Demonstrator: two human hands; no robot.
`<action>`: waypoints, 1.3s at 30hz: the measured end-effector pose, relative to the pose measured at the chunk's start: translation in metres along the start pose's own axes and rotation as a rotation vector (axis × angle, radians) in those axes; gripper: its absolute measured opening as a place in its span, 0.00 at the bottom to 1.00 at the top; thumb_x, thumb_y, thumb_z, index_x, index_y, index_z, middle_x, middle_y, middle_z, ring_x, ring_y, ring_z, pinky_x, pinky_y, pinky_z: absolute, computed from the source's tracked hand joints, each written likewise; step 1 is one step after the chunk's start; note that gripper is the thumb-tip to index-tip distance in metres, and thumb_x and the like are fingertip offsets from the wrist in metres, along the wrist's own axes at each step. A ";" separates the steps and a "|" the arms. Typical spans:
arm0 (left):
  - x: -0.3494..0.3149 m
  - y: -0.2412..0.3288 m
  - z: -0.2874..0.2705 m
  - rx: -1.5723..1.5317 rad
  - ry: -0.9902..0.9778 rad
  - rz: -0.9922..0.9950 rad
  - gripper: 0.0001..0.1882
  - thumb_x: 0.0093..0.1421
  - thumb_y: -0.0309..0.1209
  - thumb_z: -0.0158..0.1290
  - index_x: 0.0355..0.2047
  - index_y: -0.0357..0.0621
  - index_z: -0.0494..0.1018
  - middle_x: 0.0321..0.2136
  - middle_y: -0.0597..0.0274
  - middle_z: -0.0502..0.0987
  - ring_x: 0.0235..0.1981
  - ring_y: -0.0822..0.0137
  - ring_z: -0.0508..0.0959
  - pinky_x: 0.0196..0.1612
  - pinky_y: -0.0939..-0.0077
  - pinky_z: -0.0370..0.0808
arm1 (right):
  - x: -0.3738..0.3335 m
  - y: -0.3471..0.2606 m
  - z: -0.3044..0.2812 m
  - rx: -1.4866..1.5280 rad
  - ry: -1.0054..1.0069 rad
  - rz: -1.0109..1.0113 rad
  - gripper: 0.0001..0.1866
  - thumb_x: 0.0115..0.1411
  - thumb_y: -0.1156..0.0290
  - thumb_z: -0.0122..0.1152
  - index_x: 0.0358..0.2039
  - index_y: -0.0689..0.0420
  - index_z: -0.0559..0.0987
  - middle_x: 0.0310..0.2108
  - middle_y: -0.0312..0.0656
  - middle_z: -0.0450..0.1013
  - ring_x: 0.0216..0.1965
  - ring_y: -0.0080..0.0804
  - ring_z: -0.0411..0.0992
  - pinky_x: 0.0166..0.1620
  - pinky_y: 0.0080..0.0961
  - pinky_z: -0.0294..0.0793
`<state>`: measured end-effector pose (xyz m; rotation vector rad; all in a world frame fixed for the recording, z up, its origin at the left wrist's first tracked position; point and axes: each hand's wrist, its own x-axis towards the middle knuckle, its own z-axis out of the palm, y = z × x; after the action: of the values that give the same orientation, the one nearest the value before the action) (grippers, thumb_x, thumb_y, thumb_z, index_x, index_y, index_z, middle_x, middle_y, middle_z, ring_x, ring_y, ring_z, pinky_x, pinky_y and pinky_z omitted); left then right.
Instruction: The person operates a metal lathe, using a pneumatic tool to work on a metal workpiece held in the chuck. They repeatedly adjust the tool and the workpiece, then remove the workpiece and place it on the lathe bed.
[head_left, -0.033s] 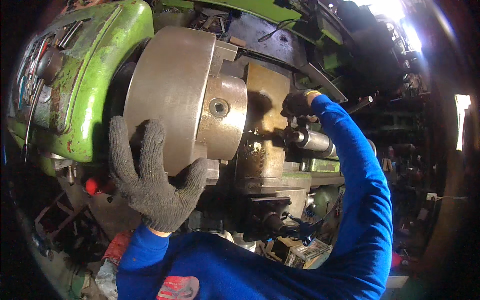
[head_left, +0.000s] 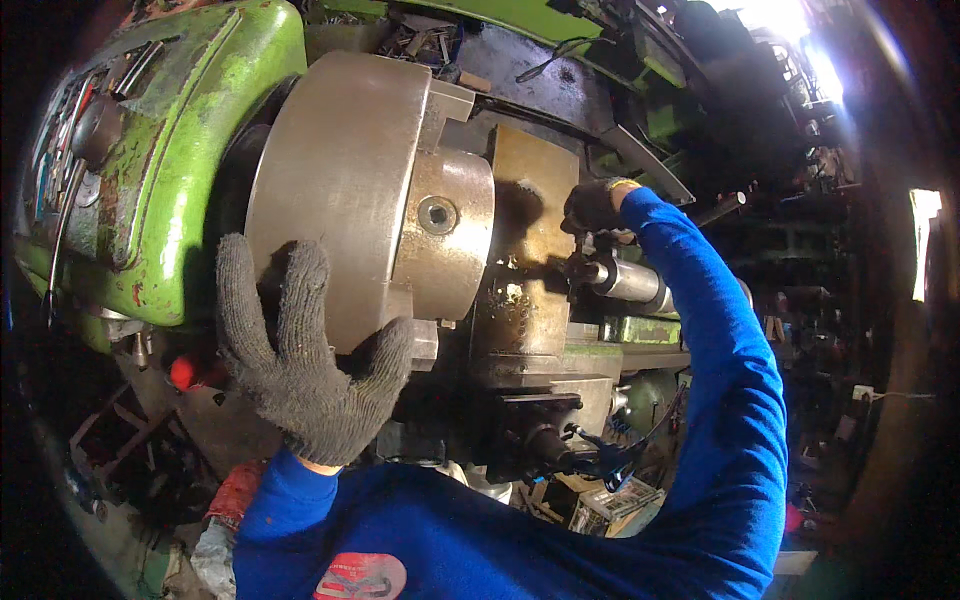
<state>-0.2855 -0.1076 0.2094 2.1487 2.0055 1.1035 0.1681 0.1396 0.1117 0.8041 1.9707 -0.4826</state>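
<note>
My left hand (head_left: 320, 385), in a grey knit glove, is open with its fingers spread against the lower side of the large steel lathe chuck (head_left: 330, 190). A chuck jaw (head_left: 425, 345) shows just beyond my thumb. My right hand (head_left: 592, 208), in a dark, shadowed glove, is closed above the dark tip in front of the steel tailstock quill (head_left: 630, 282). What its fingers hold is hidden in shadow. A round steel part (head_left: 450, 250) with a square socket (head_left: 437, 215) faces right on the chuck.
The green headstock (head_left: 180, 200) stands at the left with tools lying on top. A brownish metal block (head_left: 535, 190) lies across the bed between chuck and quill. A dark tool post (head_left: 540, 430) sits nearer me. Behind is a metal tray (head_left: 530, 75).
</note>
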 end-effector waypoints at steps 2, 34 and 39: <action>0.001 -0.002 -0.001 0.027 0.008 0.035 0.44 0.62 0.53 0.68 0.71 0.39 0.70 0.75 0.32 0.57 0.76 0.31 0.60 0.75 0.39 0.62 | 0.012 0.013 0.010 -0.017 -0.044 0.115 0.14 0.66 0.59 0.65 0.45 0.54 0.87 0.46 0.50 0.85 0.45 0.49 0.82 0.49 0.43 0.81; 0.005 -0.017 0.000 -0.024 -0.007 0.119 0.41 0.58 0.54 0.71 0.65 0.44 0.75 0.71 0.33 0.65 0.69 0.26 0.69 0.65 0.35 0.74 | 0.016 0.023 0.031 0.016 0.059 0.367 0.22 0.68 0.52 0.59 0.46 0.57 0.88 0.44 0.50 0.85 0.46 0.54 0.83 0.49 0.48 0.81; 0.002 -0.016 -0.001 -0.072 -0.021 0.106 0.43 0.56 0.51 0.73 0.66 0.43 0.74 0.71 0.30 0.63 0.69 0.26 0.69 0.67 0.36 0.73 | -0.025 -0.001 0.021 0.296 0.238 0.077 0.13 0.65 0.61 0.66 0.41 0.57 0.86 0.38 0.50 0.83 0.42 0.54 0.81 0.47 0.44 0.81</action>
<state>-0.2998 -0.1033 0.2041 2.2434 1.8336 1.1418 0.1890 0.1171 0.1224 1.1650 2.1034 -0.6682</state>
